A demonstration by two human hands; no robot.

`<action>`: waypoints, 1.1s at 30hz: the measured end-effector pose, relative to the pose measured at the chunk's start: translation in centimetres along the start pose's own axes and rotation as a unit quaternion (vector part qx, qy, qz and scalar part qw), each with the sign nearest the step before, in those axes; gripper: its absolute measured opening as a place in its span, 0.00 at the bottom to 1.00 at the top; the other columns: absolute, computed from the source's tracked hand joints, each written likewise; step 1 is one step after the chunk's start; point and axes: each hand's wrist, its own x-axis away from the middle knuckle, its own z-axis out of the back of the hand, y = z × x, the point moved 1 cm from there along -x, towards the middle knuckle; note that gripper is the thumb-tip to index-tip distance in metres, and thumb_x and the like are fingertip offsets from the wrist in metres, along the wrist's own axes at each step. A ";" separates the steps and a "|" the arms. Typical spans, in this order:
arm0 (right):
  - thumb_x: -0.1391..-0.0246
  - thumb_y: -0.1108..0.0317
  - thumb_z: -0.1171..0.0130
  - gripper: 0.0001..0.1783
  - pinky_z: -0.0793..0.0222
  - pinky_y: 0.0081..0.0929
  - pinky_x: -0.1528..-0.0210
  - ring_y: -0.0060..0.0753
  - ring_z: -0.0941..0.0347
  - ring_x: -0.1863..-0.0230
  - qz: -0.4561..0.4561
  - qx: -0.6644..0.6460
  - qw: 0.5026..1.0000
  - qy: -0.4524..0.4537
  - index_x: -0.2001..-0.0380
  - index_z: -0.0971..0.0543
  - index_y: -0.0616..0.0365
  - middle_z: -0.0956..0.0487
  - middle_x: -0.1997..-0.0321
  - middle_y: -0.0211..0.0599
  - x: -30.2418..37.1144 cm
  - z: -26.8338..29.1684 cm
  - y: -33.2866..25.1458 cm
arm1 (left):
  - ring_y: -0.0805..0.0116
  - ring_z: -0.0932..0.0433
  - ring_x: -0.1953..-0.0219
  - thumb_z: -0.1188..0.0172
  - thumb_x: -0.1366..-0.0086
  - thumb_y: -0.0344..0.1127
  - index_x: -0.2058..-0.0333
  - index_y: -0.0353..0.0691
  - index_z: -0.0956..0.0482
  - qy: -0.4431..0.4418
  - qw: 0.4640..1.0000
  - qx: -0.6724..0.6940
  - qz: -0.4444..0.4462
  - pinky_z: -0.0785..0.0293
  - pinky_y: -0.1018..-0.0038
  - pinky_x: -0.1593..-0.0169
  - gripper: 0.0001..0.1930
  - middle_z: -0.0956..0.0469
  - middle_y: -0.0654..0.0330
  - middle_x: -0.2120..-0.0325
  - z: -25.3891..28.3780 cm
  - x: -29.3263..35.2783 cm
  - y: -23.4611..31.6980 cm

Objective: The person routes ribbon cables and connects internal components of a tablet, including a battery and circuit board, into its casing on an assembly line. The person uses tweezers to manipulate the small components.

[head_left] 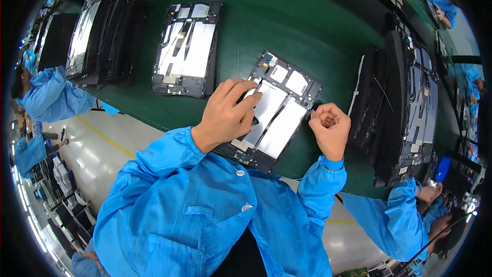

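An opened tablet lies tilted on the green table in front of me, its inside facing up. Two silver battery panels and a dark strip between them show inside the black frame. My left hand bends over its left edge, with fingertips above the silver panel and the thumb lower down; I take it as gripping the tablet. Beside the right edge, my right hand has its fingers curled in and thumb and forefinger pinched at the frame. Whatever is in that pinch is too small to make out. A blue band circles the right wrist.
Another opened tablet lies on a stack at the left of the green table. Stacks of dark tablets stand at the far left and right. Co-workers in blue sit on both sides.
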 end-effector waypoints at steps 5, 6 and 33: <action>0.40 0.80 0.29 0.06 0.43 0.13 0.72 0.05 0.34 0.75 0.009 -0.016 1.000 0.019 0.68 0.18 0.61 0.22 0.77 0.17 0.1 -0.2 -0.1 | 0.51 0.19 0.55 0.35 0.44 0.22 0.55 0.35 0.12 0.017 0.999 0.016 0.031 0.22 0.59 0.51 0.16 0.17 0.53 0.55 0.3 -0.4 -0.4; 0.39 0.79 0.29 0.06 0.43 0.13 0.72 0.05 0.34 0.76 0.017 -0.033 0.999 0.027 0.67 0.18 0.60 0.23 0.77 0.16 0.0 -0.2 -0.1 | 0.51 0.19 0.55 0.35 0.44 0.22 0.55 0.35 0.12 0.016 0.999 0.015 0.031 0.22 0.59 0.51 0.16 0.17 0.53 0.55 0.4 -0.5 -0.4; 0.42 0.78 0.27 0.05 0.43 0.13 0.74 0.05 0.33 0.76 -0.031 0.057 0.979 -0.192 0.69 0.15 0.64 0.20 0.77 0.19 -0.3 0.4 -1.7 | 0.51 0.26 0.55 0.34 0.41 0.28 0.43 0.34 0.19 -0.034 0.996 -0.061 0.053 0.30 0.59 0.53 0.25 0.23 0.51 0.56 0.9 -1.5 -0.2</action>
